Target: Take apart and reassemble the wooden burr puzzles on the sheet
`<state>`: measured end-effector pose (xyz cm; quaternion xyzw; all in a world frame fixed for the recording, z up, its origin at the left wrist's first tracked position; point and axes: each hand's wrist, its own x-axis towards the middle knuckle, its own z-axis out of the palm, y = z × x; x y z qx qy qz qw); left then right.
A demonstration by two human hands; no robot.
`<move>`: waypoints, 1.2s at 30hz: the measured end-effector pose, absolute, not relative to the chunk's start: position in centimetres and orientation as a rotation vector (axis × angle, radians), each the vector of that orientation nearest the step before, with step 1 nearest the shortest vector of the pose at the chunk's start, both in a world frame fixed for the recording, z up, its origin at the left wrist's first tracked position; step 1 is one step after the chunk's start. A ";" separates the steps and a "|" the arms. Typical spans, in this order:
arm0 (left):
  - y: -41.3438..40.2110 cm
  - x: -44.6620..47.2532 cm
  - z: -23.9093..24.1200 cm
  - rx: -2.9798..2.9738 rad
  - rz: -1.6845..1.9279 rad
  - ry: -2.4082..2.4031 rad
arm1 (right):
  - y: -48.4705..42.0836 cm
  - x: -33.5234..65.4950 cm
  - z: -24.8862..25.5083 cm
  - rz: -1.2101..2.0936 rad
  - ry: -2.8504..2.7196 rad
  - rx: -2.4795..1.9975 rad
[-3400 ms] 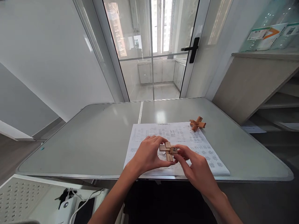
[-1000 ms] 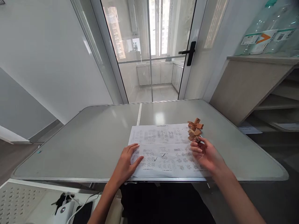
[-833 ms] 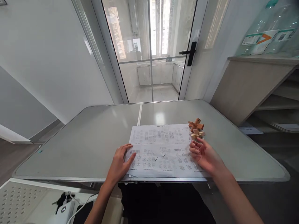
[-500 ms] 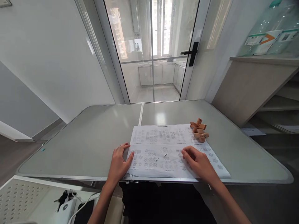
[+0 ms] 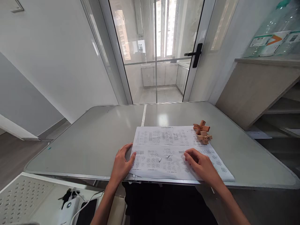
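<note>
A printed paper sheet (image 5: pixel 150 162) covered with small line diagrams lies on the table, with two dark tick marks near its middle. My left hand (image 5: pixel 123 162) rests at the sheet's left edge, thumb on the paper and fingers spread apart. On the right half of the sheet lies my right hand (image 5: pixel 199 161), its fingers curled in and thumb close to the index finger; nothing shows between them. Two interlocking wooden puzzles stand by the sheet's upper right corner: a reddish one (image 5: pixel 201 127) behind and a paler one (image 5: pixel 204 137) in front, both apart from my hands.
The grey folding table (image 5: pixel 93 140) has a seam down its middle. A glass door (image 5: pixel 161 75) stands behind it. Large plastic bottles (image 5: pixel 269 40) sit on a shelf at right. At lower left, a white tray (image 5: pixel 35 200) holds keys, a white device and a cable.
The whole view has shifted slightly, so things appear a little farther right. Both hands keep their places on the sheet, and the wooden puzzles have not moved.
</note>
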<state>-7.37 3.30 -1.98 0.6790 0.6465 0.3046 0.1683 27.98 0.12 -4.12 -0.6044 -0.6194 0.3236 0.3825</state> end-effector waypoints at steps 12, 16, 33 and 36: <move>3.5 -7.5 -2.4 1.892 0.849 1.816 | 0.0 28.0 -4.4 0.806 -1.590 -1.561; 3.6 -7.6 -2.4 1.883 0.863 1.813 | 0.1 28.0 -4.3 0.807 -1.585 -1.563; 3.4 -7.7 -2.6 1.841 0.909 1.789 | 0.2 28.2 -5.2 0.821 -1.606 -1.599; 3.4 -7.8 -2.7 1.829 0.893 1.791 | 0.3 28.2 -5.4 0.823 -1.607 -1.589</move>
